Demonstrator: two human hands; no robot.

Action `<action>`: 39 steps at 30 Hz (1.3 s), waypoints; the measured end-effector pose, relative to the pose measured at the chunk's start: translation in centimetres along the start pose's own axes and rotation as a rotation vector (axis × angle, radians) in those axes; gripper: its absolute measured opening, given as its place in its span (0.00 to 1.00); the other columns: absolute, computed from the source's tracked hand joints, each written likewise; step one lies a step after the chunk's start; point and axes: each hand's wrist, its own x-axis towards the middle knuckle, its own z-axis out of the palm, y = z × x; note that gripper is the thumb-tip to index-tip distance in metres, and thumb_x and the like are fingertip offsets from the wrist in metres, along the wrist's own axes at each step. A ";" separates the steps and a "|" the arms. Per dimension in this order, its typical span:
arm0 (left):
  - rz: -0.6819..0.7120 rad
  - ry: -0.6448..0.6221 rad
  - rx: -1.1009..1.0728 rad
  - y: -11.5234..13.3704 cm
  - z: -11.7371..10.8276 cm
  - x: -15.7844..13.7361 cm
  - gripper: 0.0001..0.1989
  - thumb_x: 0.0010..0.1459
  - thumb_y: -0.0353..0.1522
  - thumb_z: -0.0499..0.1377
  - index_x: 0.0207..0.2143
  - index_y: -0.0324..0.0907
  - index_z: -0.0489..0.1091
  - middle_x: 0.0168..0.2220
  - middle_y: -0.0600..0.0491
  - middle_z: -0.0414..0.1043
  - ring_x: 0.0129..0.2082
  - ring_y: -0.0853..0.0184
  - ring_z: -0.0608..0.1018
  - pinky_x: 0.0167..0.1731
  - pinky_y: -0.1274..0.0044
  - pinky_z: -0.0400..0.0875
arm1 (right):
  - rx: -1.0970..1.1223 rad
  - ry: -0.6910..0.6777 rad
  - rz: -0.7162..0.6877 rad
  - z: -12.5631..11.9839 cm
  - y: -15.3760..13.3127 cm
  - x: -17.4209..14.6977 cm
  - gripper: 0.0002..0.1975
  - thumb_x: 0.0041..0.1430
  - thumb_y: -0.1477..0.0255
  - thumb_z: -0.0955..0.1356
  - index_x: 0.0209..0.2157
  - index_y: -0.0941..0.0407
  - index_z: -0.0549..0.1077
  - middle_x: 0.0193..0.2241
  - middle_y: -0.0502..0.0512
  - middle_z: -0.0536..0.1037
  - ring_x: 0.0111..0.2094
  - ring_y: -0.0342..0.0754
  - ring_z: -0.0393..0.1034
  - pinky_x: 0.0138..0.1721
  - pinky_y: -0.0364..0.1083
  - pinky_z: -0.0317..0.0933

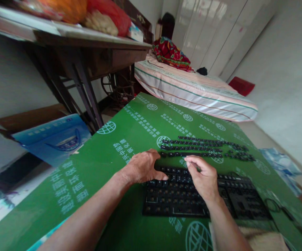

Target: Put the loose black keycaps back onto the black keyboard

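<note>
A black computer keyboard (177,198) lies on the green board, its lower rows bare of keycaps while some caps sit along its top rows. Over its upper left part reaches my left hand (144,166), fingers apart and bent, the thumb at the top-row keys. My right hand (203,174) hovers above the middle of the keyboard, thumb and forefinger pinched together. What lies in that pinch, if anything, is too small to make out. Beyond both hands, loose black keycaps (192,147) are laid out in several rows, with the pinching fingertips near the closest row.
The printed green board (124,122) forms the work surface. A cable (288,212) lies right of the keyboard, and a beige cloth (263,240) is at the near edge. A blue bag (54,137) stands left, below a wooden table (93,38). A bed (192,83) is behind.
</note>
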 end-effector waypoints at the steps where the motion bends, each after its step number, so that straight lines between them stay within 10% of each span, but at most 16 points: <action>1: 0.007 0.011 -0.008 -0.2 -0.1 0.1 0.32 0.44 0.53 0.60 0.44 0.40 0.70 0.48 0.46 0.69 0.43 0.56 0.75 0.42 0.70 0.69 | -0.003 0.004 0.009 -0.1 -0.2 0.1 0.06 0.54 0.74 0.66 0.33 0.55 0.76 0.34 0.55 0.79 0.36 0.47 0.74 0.39 0.46 0.69; 19: 0.060 0.047 -0.266 -2.7 1.0 1.0 0.17 0.53 0.46 0.55 0.26 0.41 0.70 0.26 0.56 0.70 0.26 0.71 0.70 0.25 0.80 0.61 | -0.722 -0.464 -0.176 0.3 3.8 13.2 0.07 0.53 0.75 0.67 0.29 0.52 0.78 0.32 0.52 0.77 0.37 0.48 0.69 0.39 0.45 0.62; 39: 0.063 0.047 -0.306 -2.9 1.1 1.0 0.14 0.54 0.42 0.55 0.26 0.41 0.69 0.25 0.57 0.68 0.25 0.72 0.69 0.25 0.80 0.60 | -0.886 -0.738 -0.160 2.8 6.2 16.6 0.11 0.50 0.74 0.71 0.37 0.51 0.78 0.41 0.54 0.78 0.46 0.51 0.69 0.46 0.46 0.61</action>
